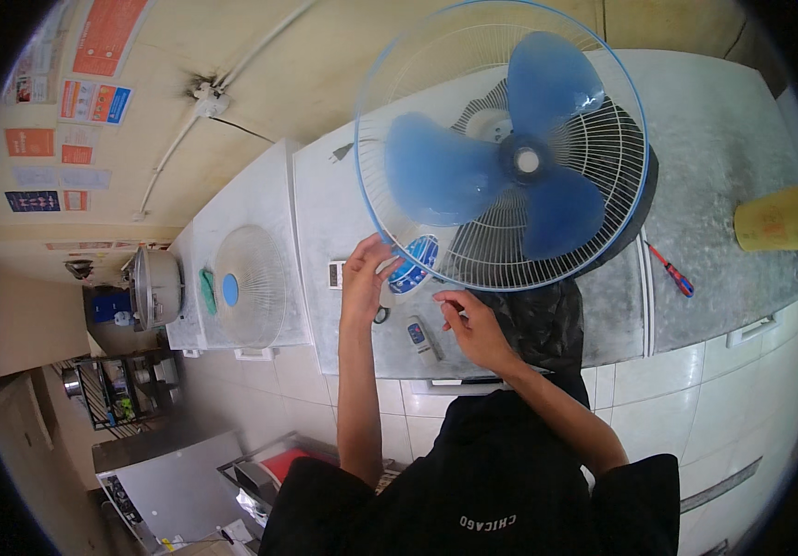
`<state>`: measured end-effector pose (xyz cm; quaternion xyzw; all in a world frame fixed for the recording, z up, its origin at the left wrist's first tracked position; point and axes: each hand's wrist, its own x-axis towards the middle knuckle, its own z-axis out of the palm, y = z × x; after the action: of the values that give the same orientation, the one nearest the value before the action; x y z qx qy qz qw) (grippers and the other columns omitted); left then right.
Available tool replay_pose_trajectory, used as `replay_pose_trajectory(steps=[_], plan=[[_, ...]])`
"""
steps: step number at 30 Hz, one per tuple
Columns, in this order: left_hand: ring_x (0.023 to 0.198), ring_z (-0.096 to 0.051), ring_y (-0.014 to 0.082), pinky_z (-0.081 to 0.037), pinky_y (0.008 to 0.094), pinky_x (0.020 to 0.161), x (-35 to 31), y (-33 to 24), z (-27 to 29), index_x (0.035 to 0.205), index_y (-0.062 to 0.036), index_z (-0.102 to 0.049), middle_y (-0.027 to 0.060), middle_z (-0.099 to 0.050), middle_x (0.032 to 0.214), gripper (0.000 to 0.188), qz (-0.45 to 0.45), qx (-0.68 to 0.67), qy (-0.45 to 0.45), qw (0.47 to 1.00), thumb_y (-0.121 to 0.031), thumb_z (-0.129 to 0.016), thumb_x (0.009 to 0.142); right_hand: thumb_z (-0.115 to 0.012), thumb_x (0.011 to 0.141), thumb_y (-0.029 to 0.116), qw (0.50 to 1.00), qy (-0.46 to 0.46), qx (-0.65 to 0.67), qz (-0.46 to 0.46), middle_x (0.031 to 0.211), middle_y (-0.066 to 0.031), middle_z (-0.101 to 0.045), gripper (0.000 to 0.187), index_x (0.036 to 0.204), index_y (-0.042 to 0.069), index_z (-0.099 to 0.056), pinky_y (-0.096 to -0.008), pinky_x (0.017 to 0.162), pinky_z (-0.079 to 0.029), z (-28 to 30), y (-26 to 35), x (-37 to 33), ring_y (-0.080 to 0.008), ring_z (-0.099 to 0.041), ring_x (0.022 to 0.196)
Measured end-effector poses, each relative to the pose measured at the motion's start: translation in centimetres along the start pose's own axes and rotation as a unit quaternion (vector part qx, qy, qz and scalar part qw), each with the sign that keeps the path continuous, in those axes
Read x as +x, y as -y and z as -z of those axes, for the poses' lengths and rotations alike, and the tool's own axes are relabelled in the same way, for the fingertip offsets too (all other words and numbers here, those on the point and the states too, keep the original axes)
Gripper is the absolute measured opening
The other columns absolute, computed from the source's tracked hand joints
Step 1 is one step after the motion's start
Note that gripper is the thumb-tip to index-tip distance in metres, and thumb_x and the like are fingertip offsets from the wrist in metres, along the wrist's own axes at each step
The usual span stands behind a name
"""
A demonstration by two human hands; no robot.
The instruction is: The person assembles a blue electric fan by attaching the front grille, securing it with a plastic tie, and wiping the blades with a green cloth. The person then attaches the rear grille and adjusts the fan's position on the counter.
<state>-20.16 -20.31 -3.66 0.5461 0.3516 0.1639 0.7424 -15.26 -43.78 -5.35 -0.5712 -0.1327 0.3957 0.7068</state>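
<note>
A fan [501, 181] with three blue blades and a white wire guard with a blue rim lies on the grey counter. The wire guard is behind the blades, and no grille covers their front. At the lower left of that rim, my left hand [363, 278] has its fingers and thumb curled at the edge. Just behind them shows a blue and white oval control panel [415, 265]. My right hand [476, 332] hangs below the rim, fingers loosely bent and apart, with nothing in it. Beside it lie a small grey remote control [420, 336] and black plastic sheeting [547, 320].
A red and blue screwdriver [680, 280] and a yellow container [777, 218] are to the right. Leftward on the counter lie a round wire grille [260, 287] with a blue centre and a green cloth [207, 291]. A plug [342, 152] lies behind.
</note>
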Motion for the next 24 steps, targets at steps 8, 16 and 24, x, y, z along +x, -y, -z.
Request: replay_pose_trajectory(steps=[8,16,24], plan=[[0.108,-0.068,0.0204,-0.062,0.0433,0.095,-0.6,-1.0,-0.9,0.132,-0.0009,-0.061,0.0100,-0.069,0.117,0.033,-0.001,0.027,0.012,1.000,-0.004,-0.062,0.099,-0.064,0.098,0.003,0.982,-0.109,-0.111,0.107,0.102,-0.0096,-0.071,0.012,0.108,0.002,-0.070,-0.0287,0.068,-0.056,-2.1,-1.4,1.9,-0.0148,-0.069,0.079],[0.113,-0.065,0.0198,-0.062,0.0426,0.095,-0.7,-1.9,-1.5,0.131,-0.0022,-0.062,0.0098,-0.067,0.122,0.032,0.015,0.035,0.028,0.999,-0.004,-0.062,0.099,-0.067,0.096,0.004,0.987,-0.117,-0.095,0.063,0.100,-0.0083,-0.073,0.011,0.105,0.002,-0.072,-0.0265,0.067,-0.055,-4.1,-3.6,1.8,-0.0126,-0.069,0.078],[0.115,-0.065,0.0203,-0.061,0.0425,0.095,-0.8,-2.2,-1.6,0.130,-0.0020,-0.062,0.0100,-0.067,0.123,0.030,0.020,0.046,0.039,0.998,-0.005,-0.062,0.099,-0.067,0.095,0.005,0.988,-0.126,-0.065,0.062,0.100,-0.0112,-0.072,0.012,0.107,0.003,-0.071,-0.0312,0.068,-0.058,-5.1,-4.1,1.9,-0.0194,-0.073,0.082]])
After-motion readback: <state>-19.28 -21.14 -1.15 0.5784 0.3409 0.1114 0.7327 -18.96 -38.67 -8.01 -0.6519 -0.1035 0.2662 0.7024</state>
